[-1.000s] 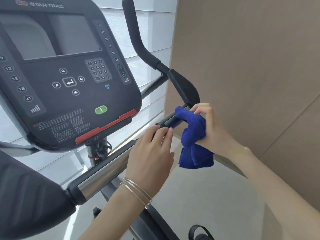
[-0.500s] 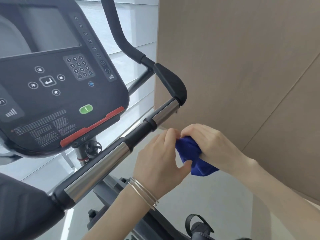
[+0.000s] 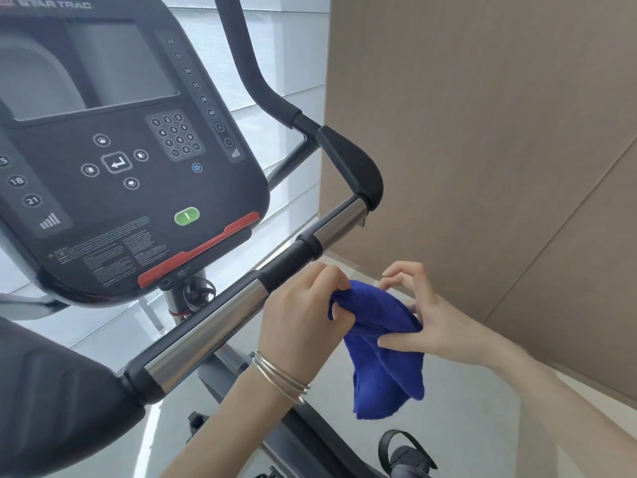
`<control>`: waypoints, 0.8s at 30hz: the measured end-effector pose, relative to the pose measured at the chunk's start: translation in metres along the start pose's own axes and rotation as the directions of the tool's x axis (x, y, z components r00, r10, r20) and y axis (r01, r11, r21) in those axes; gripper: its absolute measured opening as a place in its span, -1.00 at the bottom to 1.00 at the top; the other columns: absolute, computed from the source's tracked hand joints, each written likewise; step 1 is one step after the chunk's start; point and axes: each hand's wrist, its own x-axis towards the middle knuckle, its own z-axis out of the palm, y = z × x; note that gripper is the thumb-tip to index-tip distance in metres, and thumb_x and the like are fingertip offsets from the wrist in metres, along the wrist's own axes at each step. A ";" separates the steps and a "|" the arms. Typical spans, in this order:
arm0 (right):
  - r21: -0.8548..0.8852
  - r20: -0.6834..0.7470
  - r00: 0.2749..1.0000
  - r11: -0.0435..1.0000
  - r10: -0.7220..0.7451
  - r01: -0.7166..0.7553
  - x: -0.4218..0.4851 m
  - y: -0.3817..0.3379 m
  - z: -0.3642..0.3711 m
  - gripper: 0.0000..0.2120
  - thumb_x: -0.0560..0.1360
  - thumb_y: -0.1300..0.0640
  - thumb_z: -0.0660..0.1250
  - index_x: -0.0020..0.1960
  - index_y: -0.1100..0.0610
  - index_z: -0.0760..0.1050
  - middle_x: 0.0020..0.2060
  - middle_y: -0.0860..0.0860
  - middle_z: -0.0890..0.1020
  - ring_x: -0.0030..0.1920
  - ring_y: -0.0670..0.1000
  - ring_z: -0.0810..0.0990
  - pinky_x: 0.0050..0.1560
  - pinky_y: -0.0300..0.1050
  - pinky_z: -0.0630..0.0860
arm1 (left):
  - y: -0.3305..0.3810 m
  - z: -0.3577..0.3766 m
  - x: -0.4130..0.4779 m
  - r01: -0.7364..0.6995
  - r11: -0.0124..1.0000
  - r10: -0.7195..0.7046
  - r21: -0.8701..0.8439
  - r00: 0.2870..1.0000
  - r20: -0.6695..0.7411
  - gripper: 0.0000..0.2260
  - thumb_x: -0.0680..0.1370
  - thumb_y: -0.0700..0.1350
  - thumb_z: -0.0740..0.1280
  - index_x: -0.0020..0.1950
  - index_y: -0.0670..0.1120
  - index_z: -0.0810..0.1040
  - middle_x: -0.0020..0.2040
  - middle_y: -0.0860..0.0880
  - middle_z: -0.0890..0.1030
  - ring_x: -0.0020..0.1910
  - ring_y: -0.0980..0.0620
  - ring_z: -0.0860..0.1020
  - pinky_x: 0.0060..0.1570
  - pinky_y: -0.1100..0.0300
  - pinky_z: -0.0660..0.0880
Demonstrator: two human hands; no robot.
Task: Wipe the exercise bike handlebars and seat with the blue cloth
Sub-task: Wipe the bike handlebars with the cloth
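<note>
Found blue cloth bunched between both hands, tail hanging below the fingertips. Noted left hand fingers curled, pinching its upper edge. Noted right hand thumb pinching its side, upper fingers loosely spread. Recorded handlebar just beyond left knuckles, apart from cloth.

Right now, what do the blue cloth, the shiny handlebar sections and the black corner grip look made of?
Blue cloth: soft textile, probably microfibre or terry; matte, fine nap, hangs in limp folds.
Shiny handlebar sections: metal, likely chromed or polished steel; streaked mirror-like reflections.
Black corner grip: rubber or moulded foam, cannot tell which; matte, rounded, dull sheen.
</note>
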 end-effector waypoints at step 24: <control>-0.590 -0.525 0.636 0.780 -0.566 0.206 0.073 0.013 0.042 -0.79 0.32 0.21 0.43 -0.05 0.19 0.65 -0.04 0.17 0.62 -0.12 0.12 0.62 -0.07 -0.25 0.53 | -0.005 -0.011 -0.020 -0.004 0.878 -0.119 0.478 0.967 0.226 -0.75 0.17 -0.26 0.56 -0.23 -0.06 0.63 -0.25 0.05 0.65 -0.24 0.01 0.62 -0.62 0.21 0.49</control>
